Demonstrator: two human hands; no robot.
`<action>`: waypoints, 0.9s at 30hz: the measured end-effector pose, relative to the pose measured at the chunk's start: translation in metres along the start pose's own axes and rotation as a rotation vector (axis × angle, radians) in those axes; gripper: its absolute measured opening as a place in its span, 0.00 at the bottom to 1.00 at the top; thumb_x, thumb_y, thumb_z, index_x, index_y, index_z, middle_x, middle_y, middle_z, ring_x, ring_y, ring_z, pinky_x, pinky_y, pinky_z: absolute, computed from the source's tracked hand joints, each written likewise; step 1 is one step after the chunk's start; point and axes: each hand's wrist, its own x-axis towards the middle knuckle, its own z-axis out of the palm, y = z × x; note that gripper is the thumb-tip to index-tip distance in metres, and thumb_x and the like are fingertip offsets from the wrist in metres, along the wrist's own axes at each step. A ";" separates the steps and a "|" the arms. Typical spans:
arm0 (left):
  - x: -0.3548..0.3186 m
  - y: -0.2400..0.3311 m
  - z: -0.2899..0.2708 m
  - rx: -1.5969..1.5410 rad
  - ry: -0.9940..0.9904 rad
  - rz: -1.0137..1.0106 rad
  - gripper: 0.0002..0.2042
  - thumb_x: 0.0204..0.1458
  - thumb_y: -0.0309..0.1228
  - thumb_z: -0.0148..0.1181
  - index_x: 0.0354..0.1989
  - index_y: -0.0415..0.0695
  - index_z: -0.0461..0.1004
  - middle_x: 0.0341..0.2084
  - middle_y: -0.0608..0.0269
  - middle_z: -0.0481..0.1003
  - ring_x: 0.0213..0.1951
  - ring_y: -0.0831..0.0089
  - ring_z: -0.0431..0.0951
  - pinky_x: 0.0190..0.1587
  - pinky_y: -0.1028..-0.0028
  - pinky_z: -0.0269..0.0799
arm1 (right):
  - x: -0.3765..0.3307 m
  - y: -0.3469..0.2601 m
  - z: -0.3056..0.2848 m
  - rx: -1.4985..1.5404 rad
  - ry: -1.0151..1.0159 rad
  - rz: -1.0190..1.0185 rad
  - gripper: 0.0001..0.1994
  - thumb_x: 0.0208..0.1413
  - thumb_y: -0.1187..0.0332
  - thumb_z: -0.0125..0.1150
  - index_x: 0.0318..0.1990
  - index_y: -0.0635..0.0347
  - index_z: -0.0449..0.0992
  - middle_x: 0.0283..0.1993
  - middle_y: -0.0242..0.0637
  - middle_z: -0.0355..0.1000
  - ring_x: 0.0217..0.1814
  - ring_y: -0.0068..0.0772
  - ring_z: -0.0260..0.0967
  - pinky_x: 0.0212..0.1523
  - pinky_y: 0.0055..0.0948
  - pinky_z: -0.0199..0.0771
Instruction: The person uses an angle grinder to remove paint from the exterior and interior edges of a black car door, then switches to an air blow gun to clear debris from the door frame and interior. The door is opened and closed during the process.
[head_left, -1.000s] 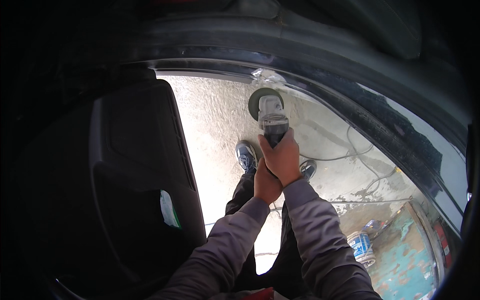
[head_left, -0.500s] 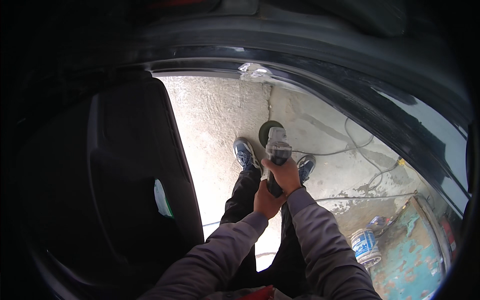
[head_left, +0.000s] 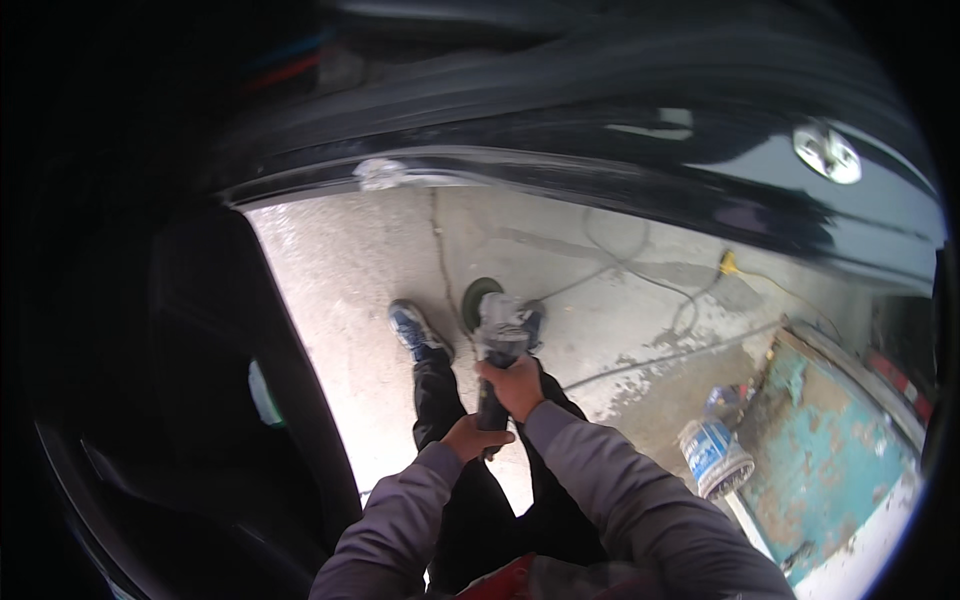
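An angle grinder (head_left: 502, 322) with a grey head and dark body hangs in front of my legs, its round dark green disc (head_left: 480, 303) on the far left side. My right hand (head_left: 516, 386) is closed round the body just behind the head. Lower down, my left hand (head_left: 472, 438) grips the rear end of the handle. The disc is apart from the car's dark sill (head_left: 520, 180). On that sill sits a pale, rough patch (head_left: 380, 174).
An opened dark car door (head_left: 290, 400) stands at left. Cables (head_left: 640, 272) cross the concrete floor (head_left: 350, 260), one with a yellow plug (head_left: 728, 262). A blue-and-white bucket (head_left: 712, 452) stands at right beside a worn turquoise board (head_left: 835, 465). My shoes (head_left: 415, 328) are near the disc.
The view has swung right, showing more of the car's side and a round metal fitting. The grinder, still in both hands, now covers much of my right shoe.
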 end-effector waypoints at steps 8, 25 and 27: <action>-0.175 -0.047 0.304 -0.117 0.028 0.091 0.16 0.53 0.32 0.79 0.42 0.42 0.77 0.24 0.66 0.77 0.22 0.76 0.78 0.25 0.73 0.72 | -0.274 -0.094 -0.207 0.382 -0.123 0.101 0.12 0.54 0.67 0.76 0.41 0.64 0.81 0.33 0.35 0.80 0.31 0.30 0.79 0.35 0.34 0.79; -0.568 -0.367 0.941 0.237 0.112 0.532 0.18 0.59 0.38 0.73 0.51 0.41 0.79 0.33 0.61 0.82 0.31 0.74 0.78 0.34 0.71 0.76 | -0.989 -0.093 -0.667 0.894 -0.146 0.173 0.13 0.58 0.62 0.71 0.40 0.62 0.77 0.35 0.41 0.78 0.36 0.42 0.80 0.41 0.46 0.85; -0.617 -0.494 0.932 0.137 0.435 0.523 0.18 0.62 0.40 0.70 0.52 0.39 0.79 0.37 0.56 0.84 0.34 0.71 0.81 0.36 0.69 0.78 | -1.088 -0.039 -0.698 0.915 -0.115 0.156 0.12 0.58 0.62 0.70 0.40 0.61 0.77 0.35 0.41 0.77 0.37 0.42 0.80 0.42 0.46 0.85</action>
